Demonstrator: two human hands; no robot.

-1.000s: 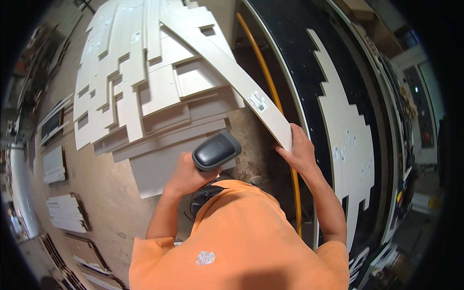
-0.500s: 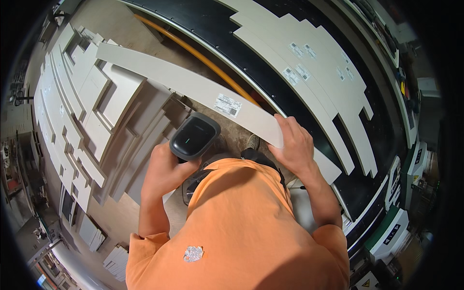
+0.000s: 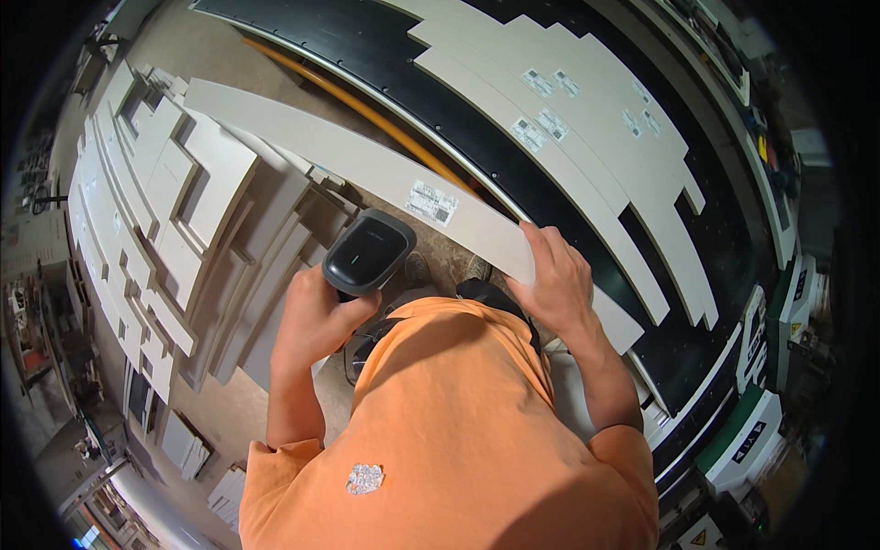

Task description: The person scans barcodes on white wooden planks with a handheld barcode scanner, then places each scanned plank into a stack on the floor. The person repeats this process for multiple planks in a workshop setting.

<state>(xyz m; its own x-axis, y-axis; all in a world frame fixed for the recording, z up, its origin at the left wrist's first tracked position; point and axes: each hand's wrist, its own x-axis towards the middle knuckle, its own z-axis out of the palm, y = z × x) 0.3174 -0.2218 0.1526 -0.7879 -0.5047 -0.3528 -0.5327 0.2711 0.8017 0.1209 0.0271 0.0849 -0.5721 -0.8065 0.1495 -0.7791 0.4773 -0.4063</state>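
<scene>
My left hand (image 3: 317, 316) is wrapped round the handle of a black barcode scanner (image 3: 368, 256) with a small green light on top. Its head is near a printed label (image 3: 431, 203) stuck on a long, narrow white board (image 3: 330, 154). The board slants from the stacks at far left down to the right. With my right hand (image 3: 556, 280) I grip the board close to its near right end, thumb on one side and fingers over the edge. My palm covers part of the board there.
Stacks of cut white boards (image 3: 137, 215) stand on the left. To the right, a black-topped machine table (image 3: 367, 69) carries more labelled white panels (image 3: 550, 110). An orange bar (image 3: 367, 112) runs beneath its edge. Green-and-white machine housings (image 3: 747, 435) stand at lower right.
The view has turned slightly, so the machine table and its panels sit a little further left. Both hands keep their grips, and the scanner stays beside the label.
</scene>
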